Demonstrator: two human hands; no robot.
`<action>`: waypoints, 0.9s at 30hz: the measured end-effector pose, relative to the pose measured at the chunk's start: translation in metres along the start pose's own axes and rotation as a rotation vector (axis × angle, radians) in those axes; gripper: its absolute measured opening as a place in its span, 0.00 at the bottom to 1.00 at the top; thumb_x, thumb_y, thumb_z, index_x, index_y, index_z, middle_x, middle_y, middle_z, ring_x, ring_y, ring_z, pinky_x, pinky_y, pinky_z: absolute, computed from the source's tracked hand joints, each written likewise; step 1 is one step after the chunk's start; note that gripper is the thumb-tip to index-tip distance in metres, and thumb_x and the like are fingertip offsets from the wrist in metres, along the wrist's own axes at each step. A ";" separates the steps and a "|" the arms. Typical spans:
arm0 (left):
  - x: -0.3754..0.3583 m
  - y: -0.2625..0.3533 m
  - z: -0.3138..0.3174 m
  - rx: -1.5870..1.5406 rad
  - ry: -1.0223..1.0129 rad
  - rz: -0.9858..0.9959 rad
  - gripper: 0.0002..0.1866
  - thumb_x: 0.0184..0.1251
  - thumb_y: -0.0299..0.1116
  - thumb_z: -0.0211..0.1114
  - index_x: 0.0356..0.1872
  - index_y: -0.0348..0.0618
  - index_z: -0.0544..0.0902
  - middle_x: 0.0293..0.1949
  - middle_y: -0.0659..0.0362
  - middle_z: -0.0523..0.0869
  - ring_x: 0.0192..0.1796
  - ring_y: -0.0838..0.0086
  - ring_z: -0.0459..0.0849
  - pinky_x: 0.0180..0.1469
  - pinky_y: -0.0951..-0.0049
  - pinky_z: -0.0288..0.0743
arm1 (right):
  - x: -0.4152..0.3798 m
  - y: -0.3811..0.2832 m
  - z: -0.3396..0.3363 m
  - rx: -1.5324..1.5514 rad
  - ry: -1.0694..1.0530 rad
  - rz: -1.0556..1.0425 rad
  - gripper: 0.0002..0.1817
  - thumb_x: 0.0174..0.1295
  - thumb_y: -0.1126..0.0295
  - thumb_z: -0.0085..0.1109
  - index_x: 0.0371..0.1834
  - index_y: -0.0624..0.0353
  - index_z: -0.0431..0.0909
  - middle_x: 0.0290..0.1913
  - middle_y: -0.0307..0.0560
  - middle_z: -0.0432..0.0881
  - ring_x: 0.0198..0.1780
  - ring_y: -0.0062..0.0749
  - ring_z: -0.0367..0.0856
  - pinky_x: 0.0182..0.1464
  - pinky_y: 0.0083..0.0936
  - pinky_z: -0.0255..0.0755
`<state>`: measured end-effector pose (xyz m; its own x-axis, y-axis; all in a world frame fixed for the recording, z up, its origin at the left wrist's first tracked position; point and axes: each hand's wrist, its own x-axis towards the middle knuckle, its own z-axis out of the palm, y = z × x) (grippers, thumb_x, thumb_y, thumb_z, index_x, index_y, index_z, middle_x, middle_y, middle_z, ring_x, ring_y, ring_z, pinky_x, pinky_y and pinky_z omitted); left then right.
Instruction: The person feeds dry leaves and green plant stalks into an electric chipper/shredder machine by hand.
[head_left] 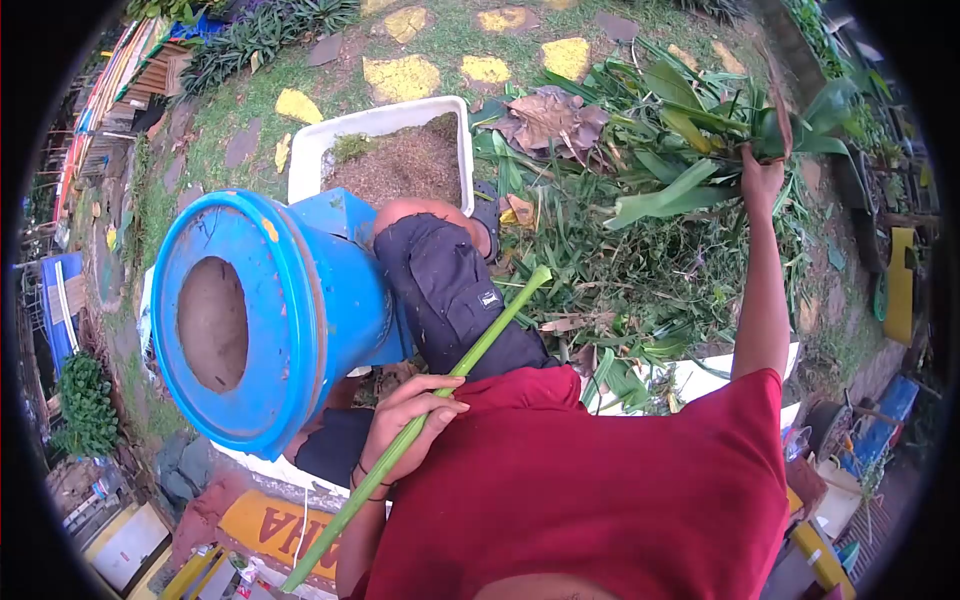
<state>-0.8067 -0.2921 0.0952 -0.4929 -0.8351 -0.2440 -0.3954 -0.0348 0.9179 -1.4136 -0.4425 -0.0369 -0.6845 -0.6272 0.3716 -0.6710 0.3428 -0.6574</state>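
Note:
My left hand (412, 422) is closed around a long green stalk (480, 348), which slants from the lower left up to the right across my lap. My right hand (762, 180) is stretched far out to the right, its fingers wrapped round a bunch of broad green leaves (665, 195). Beneath that bunch lies a heap of cut leaves and stems (640, 270). To the left of my left hand stands a blue drum-shaped machine (350, 285) with a round lid (268, 340). A brownish round opening (212, 323) sits in the lid.
A white tub (467, 150) of brown shredded matter stands on the grass behind the blue machine. A large dry brown leaf (550, 125) lies on the heap. Yellow stepping stones (402, 78) dot the lawn. Orange lettered panelling (265, 525) lies at lower left.

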 end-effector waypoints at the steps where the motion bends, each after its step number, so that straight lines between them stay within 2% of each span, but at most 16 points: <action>1: -0.010 0.003 -0.002 -0.012 0.016 0.000 0.06 0.69 0.27 0.67 0.40 0.37 0.90 0.50 0.51 0.87 0.52 0.63 0.88 0.54 0.68 0.81 | 0.011 -0.002 -0.005 0.006 0.005 -0.030 0.20 0.62 0.68 0.70 0.53 0.70 0.81 0.48 0.48 0.87 0.49 0.32 0.83 0.54 0.29 0.73; 4: -0.041 0.003 -0.010 0.000 0.095 0.066 0.07 0.69 0.30 0.68 0.39 0.38 0.90 0.49 0.51 0.88 0.51 0.62 0.87 0.55 0.66 0.80 | 0.024 0.001 -0.026 0.640 0.164 0.145 0.22 0.61 0.66 0.71 0.55 0.65 0.82 0.50 0.45 0.86 0.49 0.30 0.82 0.55 0.29 0.72; 5: -0.050 0.004 -0.014 0.012 0.122 0.090 0.08 0.68 0.31 0.68 0.38 0.38 0.90 0.49 0.51 0.88 0.51 0.62 0.87 0.55 0.66 0.80 | 0.021 0.004 -0.034 0.638 0.163 0.122 0.22 0.61 0.66 0.71 0.55 0.65 0.82 0.50 0.45 0.86 0.49 0.30 0.82 0.55 0.29 0.72; 7: -0.068 0.008 -0.017 0.024 0.158 0.121 0.08 0.66 0.33 0.70 0.38 0.39 0.91 0.48 0.52 0.89 0.51 0.61 0.87 0.55 0.65 0.78 | 0.015 0.020 -0.046 -0.044 -0.192 0.007 0.20 0.63 0.66 0.70 0.55 0.64 0.82 0.51 0.44 0.86 0.49 0.28 0.81 0.53 0.29 0.72; 9: -0.084 0.008 -0.020 0.059 0.178 0.143 0.09 0.65 0.35 0.70 0.38 0.39 0.90 0.48 0.53 0.89 0.51 0.61 0.87 0.56 0.64 0.77 | -0.001 0.011 -0.053 0.277 -0.017 0.031 0.23 0.61 0.63 0.73 0.55 0.65 0.82 0.51 0.43 0.87 0.47 0.29 0.82 0.52 0.29 0.73; 10: -0.091 0.012 -0.022 0.074 0.193 0.151 0.11 0.64 0.37 0.71 0.36 0.39 0.90 0.48 0.53 0.89 0.51 0.61 0.86 0.56 0.65 0.77 | -0.003 0.008 -0.058 0.380 0.028 0.028 0.24 0.60 0.59 0.74 0.54 0.64 0.83 0.48 0.43 0.86 0.43 0.29 0.83 0.47 0.29 0.75; 13: -0.109 0.014 -0.028 0.143 0.249 0.317 0.15 0.66 0.44 0.70 0.34 0.41 0.90 0.46 0.54 0.89 0.52 0.58 0.86 0.57 0.61 0.76 | -0.012 0.006 -0.073 0.348 -0.029 0.072 0.21 0.61 0.62 0.73 0.53 0.62 0.83 0.45 0.44 0.85 0.40 0.28 0.83 0.40 0.29 0.77; 14: -0.116 0.018 -0.027 0.116 0.309 0.317 0.21 0.69 0.50 0.66 0.29 0.41 0.89 0.40 0.54 0.89 0.51 0.56 0.86 0.56 0.57 0.76 | -0.016 -0.001 -0.081 0.358 -0.039 0.093 0.19 0.61 0.64 0.73 0.52 0.62 0.83 0.43 0.45 0.85 0.39 0.28 0.83 0.36 0.29 0.79; 15: -0.124 0.021 -0.031 0.121 0.317 0.322 0.21 0.69 0.50 0.66 0.29 0.41 0.89 0.40 0.54 0.89 0.51 0.56 0.86 0.56 0.57 0.76 | -0.019 -0.009 -0.088 0.367 -0.038 0.087 0.19 0.61 0.64 0.73 0.52 0.62 0.83 0.43 0.45 0.85 0.39 0.28 0.83 0.36 0.29 0.79; 17: -0.138 0.025 -0.041 -0.008 0.347 0.363 0.28 0.72 0.56 0.61 0.22 0.41 0.86 0.31 0.56 0.87 0.49 0.55 0.87 0.56 0.54 0.76 | -0.025 -0.025 -0.100 0.717 -0.098 0.252 0.24 0.60 0.69 0.74 0.59 0.63 0.79 0.52 0.44 0.84 0.48 0.30 0.83 0.52 0.29 0.77; 18: -0.141 0.029 -0.040 -0.012 0.418 0.376 0.33 0.74 0.60 0.56 0.16 0.43 0.82 0.25 0.58 0.84 0.45 0.55 0.88 0.55 0.52 0.77 | -0.029 -0.035 -0.107 0.766 -0.125 0.293 0.23 0.60 0.70 0.74 0.57 0.63 0.79 0.47 0.44 0.85 0.43 0.30 0.85 0.45 0.30 0.80; 21: -0.147 0.038 -0.049 -0.067 0.393 0.429 0.33 0.74 0.60 0.56 0.15 0.44 0.80 0.24 0.59 0.83 0.40 0.57 0.88 0.55 0.53 0.77 | -0.033 -0.056 -0.119 0.901 -0.223 0.342 0.22 0.59 0.71 0.74 0.55 0.64 0.78 0.45 0.46 0.86 0.40 0.32 0.87 0.42 0.29 0.83; 22: -0.143 0.048 -0.047 -0.061 0.419 0.494 0.34 0.75 0.61 0.54 0.14 0.46 0.78 0.19 0.62 0.80 0.31 0.65 0.86 0.50 0.55 0.79 | -0.036 -0.066 -0.124 0.917 -0.253 0.341 0.20 0.60 0.71 0.73 0.53 0.65 0.79 0.44 0.47 0.87 0.39 0.32 0.88 0.42 0.29 0.85; 23: -0.142 0.057 -0.053 -0.051 0.413 0.502 0.34 0.75 0.61 0.54 0.14 0.46 0.78 0.19 0.62 0.80 0.31 0.65 0.86 0.50 0.55 0.79 | -0.039 -0.074 -0.127 0.928 -0.244 0.343 0.20 0.60 0.71 0.73 0.53 0.65 0.79 0.44 0.47 0.87 0.39 0.32 0.88 0.42 0.29 0.85; 25: -0.143 0.077 -0.065 -0.165 0.248 0.598 0.34 0.77 0.60 0.51 0.13 0.47 0.77 0.13 0.66 0.75 0.21 0.73 0.80 0.40 0.61 0.80 | -0.040 -0.088 -0.132 0.996 -0.378 0.358 0.19 0.61 0.68 0.72 0.52 0.67 0.80 0.42 0.48 0.87 0.38 0.32 0.88 0.41 0.29 0.85; 27: -0.138 0.101 -0.076 -0.307 0.189 0.741 0.34 0.79 0.58 0.48 0.13 0.49 0.76 0.09 0.70 0.71 0.12 0.81 0.70 0.27 0.73 0.74 | -0.050 -0.110 -0.136 1.030 -0.356 0.316 0.19 0.61 0.66 0.72 0.50 0.68 0.81 0.41 0.47 0.87 0.35 0.32 0.88 0.40 0.28 0.84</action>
<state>-0.7196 -0.2221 0.2452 -0.3927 -0.7782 0.4900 0.2240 0.4358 0.8717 -1.3446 -0.3537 0.1057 -0.5512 -0.8344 -0.0067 0.1839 -0.1136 -0.9764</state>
